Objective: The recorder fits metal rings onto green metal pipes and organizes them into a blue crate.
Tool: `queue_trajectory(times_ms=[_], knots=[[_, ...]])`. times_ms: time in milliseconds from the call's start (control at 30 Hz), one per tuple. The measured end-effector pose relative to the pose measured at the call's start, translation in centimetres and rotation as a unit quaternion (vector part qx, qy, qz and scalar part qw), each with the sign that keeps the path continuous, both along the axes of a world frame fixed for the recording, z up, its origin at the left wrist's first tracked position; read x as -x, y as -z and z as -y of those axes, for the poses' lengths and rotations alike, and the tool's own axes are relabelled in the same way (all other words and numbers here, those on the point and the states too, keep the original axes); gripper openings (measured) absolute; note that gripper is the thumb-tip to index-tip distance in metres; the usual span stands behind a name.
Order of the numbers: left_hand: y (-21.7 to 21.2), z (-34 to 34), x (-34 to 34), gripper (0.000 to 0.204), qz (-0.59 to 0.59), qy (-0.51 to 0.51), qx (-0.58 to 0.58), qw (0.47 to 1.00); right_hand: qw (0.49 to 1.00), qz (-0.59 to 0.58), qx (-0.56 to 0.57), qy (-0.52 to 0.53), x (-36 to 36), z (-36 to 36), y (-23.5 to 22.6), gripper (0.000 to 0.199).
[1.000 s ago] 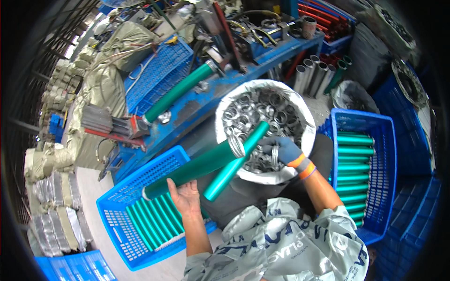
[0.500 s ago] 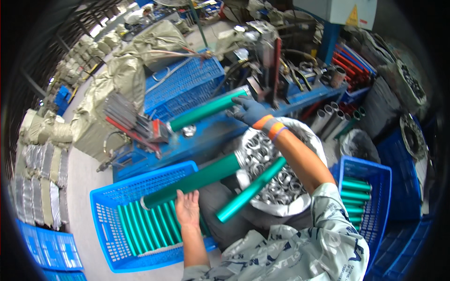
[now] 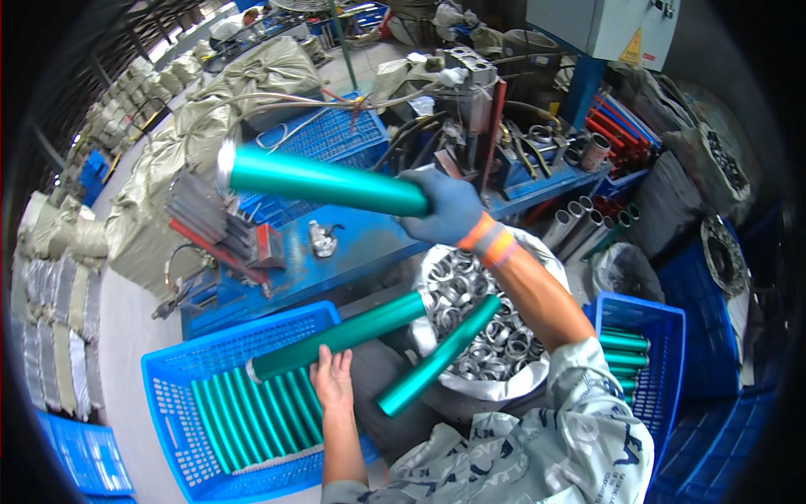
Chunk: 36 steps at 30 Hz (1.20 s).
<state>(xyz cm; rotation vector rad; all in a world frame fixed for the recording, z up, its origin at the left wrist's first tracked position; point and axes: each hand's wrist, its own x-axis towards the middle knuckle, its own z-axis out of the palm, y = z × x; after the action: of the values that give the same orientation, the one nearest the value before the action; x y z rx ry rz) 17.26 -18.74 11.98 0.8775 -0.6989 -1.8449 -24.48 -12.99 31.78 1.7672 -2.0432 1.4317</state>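
My right hand [image 3: 445,208], in a dark grey-blue glove with an orange cuff, grips one end of a green metal tube [image 3: 323,183]. That tube is raised over the blue workbench, its silvery ringed far end pointing left. My bare left hand [image 3: 334,382] has its fingers stretched out against the near side of a second green tube [image 3: 340,334]. This one lies slanted from the left crate to the sack and has a ring at each end. A third green tube [image 3: 438,357] rests aslant over the edge of a white sack [image 3: 495,389] full of metal rings [image 3: 504,344].
A blue crate [image 3: 159,370] with rows of green tubes stands at left, another blue crate [image 3: 672,336] at right. Clamping fixtures [image 3: 267,245] and a small metal piece [image 3: 322,239] sit on the workbench [image 3: 306,277]. Bare metal tubes [image 3: 579,223] stand under its right end.
My right hand has lifted its green tube off the bench fixtures, and the tube's left end has swung up and toward me. My left hand stays beside the second tube.
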Motion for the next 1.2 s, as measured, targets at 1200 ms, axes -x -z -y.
queue_trajectory(times_ms=[1200], knots=[[5.8,25.5,29.0,0.061,-0.072,0.214,-0.119,0.967,0.769,0.372,0.075,0.515,-5.3,-66.5,18.9,0.051]])
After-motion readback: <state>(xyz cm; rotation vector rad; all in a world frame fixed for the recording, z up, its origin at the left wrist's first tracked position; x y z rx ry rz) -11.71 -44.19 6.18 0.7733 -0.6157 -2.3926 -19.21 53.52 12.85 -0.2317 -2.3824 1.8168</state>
